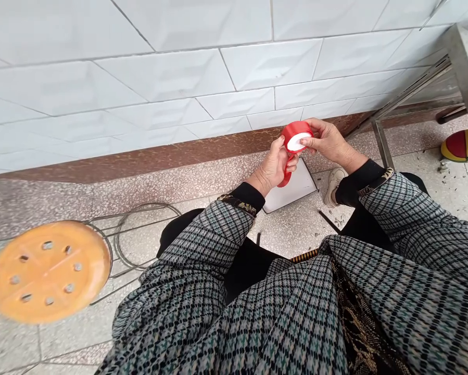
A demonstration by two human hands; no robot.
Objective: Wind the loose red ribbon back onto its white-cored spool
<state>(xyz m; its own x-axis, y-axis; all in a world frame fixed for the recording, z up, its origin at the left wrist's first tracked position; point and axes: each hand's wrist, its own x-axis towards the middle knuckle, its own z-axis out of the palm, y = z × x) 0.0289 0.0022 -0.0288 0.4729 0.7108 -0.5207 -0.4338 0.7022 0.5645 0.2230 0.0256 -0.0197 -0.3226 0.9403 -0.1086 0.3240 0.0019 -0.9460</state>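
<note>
Tiled wall (253, 65) is filling the top of the view, speckled floor (292, 229) is running below it. Checked coat (288, 323) is covering the bottom, both sleeves angling forward and inward, so the forearms are converging near mid-view. Orange stool seat (58, 265) is showing at far left, well apart from the hands. White board (292, 192) is lying on the floor, below and behind the hands from this angle.

Right hand (329, 141) is pinching: fingers bending, index lying along the upper rim of a red roll (296, 128), thumb pressing onto the roll's white face. Left hand (273, 167) is supporting from the other side, thumb sitting at the roll's left edge, fingers curling in underneath. Roll is being held between both hands, up off the floor, white face tilting toward the camera. Red tail (283, 180) is hanging below the left fingers; can't tell how it's joining the roll.
</note>
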